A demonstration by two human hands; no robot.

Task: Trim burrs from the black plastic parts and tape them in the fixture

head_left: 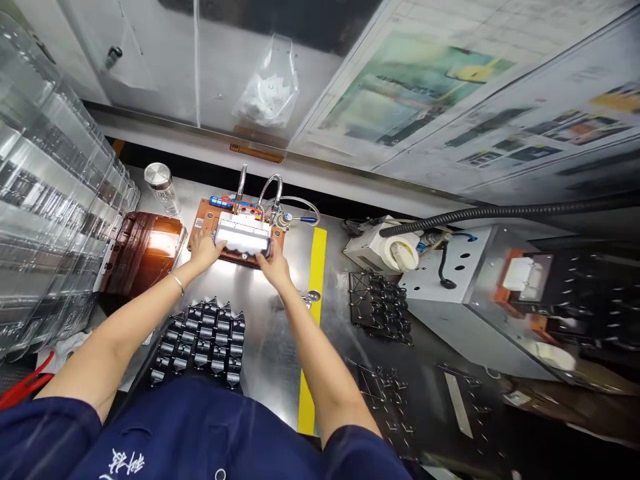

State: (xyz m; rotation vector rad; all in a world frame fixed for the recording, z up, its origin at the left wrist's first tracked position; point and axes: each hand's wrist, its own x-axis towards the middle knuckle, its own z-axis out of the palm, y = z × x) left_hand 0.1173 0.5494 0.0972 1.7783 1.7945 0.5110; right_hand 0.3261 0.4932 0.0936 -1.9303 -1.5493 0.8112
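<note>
Blk-edged wht panel (pixel 243 241): on brown jig plate (pixel 211 224)
L hand (pixel 205 251): at panel's L end, can't tell grip
R hand (pixel 275 265): at R end, can't tell grip
Blk moulded parts (pixel 204 337): rows nr torso (pixel 200 427)

A metal table (pixel 265 333) lies beneath the hands (pixel 205 251). Beyond them stands a pale panelled wall (pixel 220 87) bearing posters (pixel 425 87).

White lettering (pixel 127 461) marks the navy short-sleeved shirt (pixel 200 427), worn with a silvery bangle (pixel 177 284).
</note>
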